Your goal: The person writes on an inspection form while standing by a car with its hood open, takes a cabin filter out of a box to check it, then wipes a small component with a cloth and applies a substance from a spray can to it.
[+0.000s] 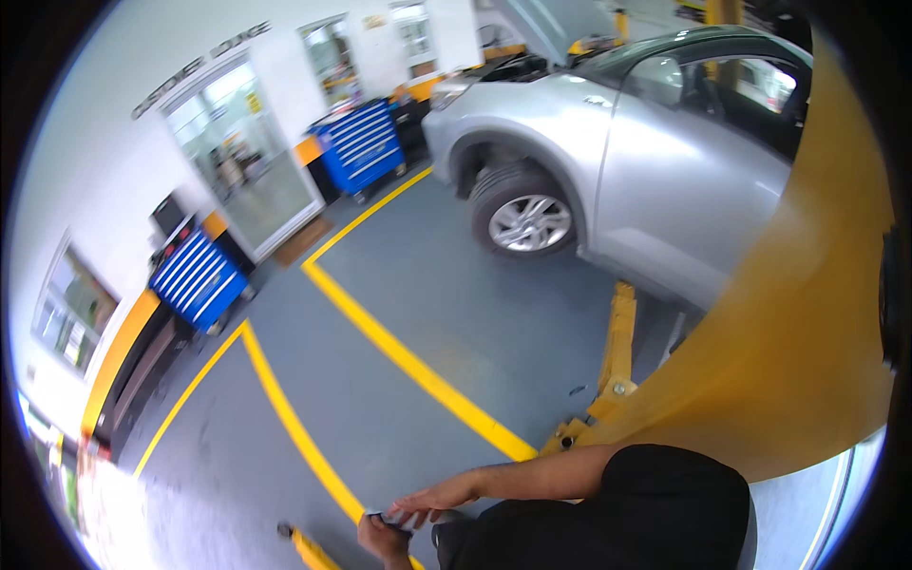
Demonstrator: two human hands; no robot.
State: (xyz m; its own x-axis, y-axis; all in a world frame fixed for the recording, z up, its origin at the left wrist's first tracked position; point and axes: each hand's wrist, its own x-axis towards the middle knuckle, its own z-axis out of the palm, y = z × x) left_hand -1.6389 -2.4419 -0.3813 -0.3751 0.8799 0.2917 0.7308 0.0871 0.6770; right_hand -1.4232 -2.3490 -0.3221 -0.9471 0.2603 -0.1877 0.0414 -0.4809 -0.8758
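Both hands are down at the near edge of the frame, close together over a small dark object (388,520). The left hand (380,540) is curled under it and seems to pinch it, while the right hand (439,496) lies flat across the top with its fingers stretched out to the left, touching or all but touching it. What that object is I cannot tell; it is tiny here and half covered by the fingers. By my read the work is at an early, fiddling stage: the item sits in the hands and nothing has gone to the car. The silver car (608,142) sits far right with its front wheel (528,220) on and its bonnet raised, straddling a yellow lift arm (617,347) that runs low across the grey floor (456,313). A broad yellow lift post (807,323) fills the right side and hides the car's rear half. Far left, two blue tool cabinets (199,278) stand by the wall. A dark sleeve (665,503) blocks the near right corner, and a yellow piece (309,549) at the bottom edge is cut off.
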